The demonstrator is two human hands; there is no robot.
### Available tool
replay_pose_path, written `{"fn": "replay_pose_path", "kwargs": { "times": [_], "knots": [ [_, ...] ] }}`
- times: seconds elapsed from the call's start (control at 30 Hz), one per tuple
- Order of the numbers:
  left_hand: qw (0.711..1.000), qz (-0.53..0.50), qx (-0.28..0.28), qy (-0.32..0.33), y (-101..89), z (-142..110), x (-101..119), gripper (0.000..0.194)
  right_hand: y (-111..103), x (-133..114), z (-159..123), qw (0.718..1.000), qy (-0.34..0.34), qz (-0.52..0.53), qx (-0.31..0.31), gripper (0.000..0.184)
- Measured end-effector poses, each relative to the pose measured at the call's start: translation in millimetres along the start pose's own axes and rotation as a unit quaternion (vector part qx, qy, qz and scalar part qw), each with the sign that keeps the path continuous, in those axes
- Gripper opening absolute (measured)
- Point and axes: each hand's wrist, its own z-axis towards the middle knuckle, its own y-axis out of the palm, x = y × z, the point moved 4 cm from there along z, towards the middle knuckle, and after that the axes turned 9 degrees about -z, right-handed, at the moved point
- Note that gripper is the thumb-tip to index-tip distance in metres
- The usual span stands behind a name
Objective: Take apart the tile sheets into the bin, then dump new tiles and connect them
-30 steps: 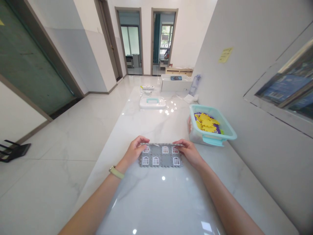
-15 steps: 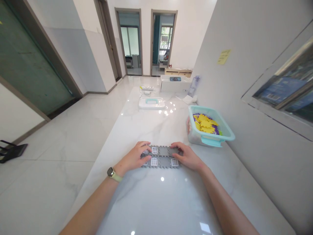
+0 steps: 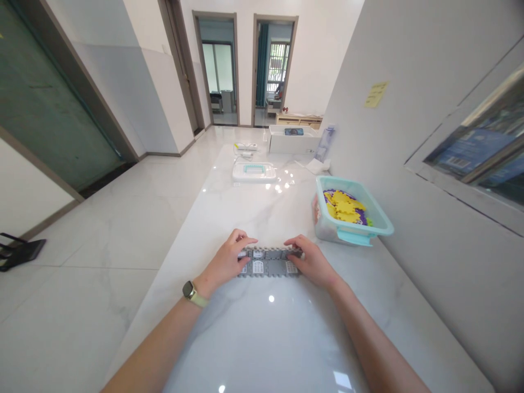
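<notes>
A panel of grey interlocking puzzle tiles, two rows deep, lies on the white marbled table in front of me. White window pieces fill some of the tiles. The far row looks tilted up against the flat near row. My left hand grips the far row at its left end, thumb on the near side and fingers behind the edge. At the right end my right hand has the same row between thumb and fingers. Both hands hide the corners of the panel.
To the right, against the wall, stands a teal-rimmed tub with yellow and purple puzzle pieces. Farther back are a white lid with a teal handle, a power strip, a white box and a crumpled tissue.
The far row of tiles has gone from lying flat to tilted up. My left fingers have shifted up and over its far edge; my right fingers have curled behind it.
</notes>
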Motion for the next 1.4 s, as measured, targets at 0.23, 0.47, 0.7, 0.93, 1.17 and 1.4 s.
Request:
{"fn": "replay_pose_path", "kwargs": {
  "times": [0.23,0.47,0.7,0.93,1.17,1.4],
  "knots": [
    [0.992,0.037,-0.119,0.034,9.9,-2.0,8.5,0.042,5.4,-13.6,-4.2,0.996,-0.042,-0.021,-0.075,0.028],
    [0.987,0.069,-0.142,0.011,15.3,-7.5,5.7,0.038,3.8,-9.6,-6.9,0.990,-0.018,-0.019,-0.142,0.051],
    [0.986,0.086,-0.144,-0.013,17.7,-7.1,5.6,0.037,6.0,-13.6,-7.5,0.989,0.006,-0.060,-0.132,0.047],
    [0.988,0.077,-0.136,0.006,13.5,-4.6,6.8,0.036,3.7,-18.1,-6.7,0.991,-0.023,-0.055,-0.119,0.036],
    [0.989,0.052,-0.136,-0.012,5.8,-4.4,0.0,0.026,2.4,-19.7,-7.4,0.991,-0.021,-0.060,-0.120,0.042],
    [0.993,0.061,-0.096,-0.039,-8.9,-4.6,-3.7,0.044,2.0,-13.7,-8.8,0.993,-0.006,-0.076,-0.090,0.052]
  ]
}}
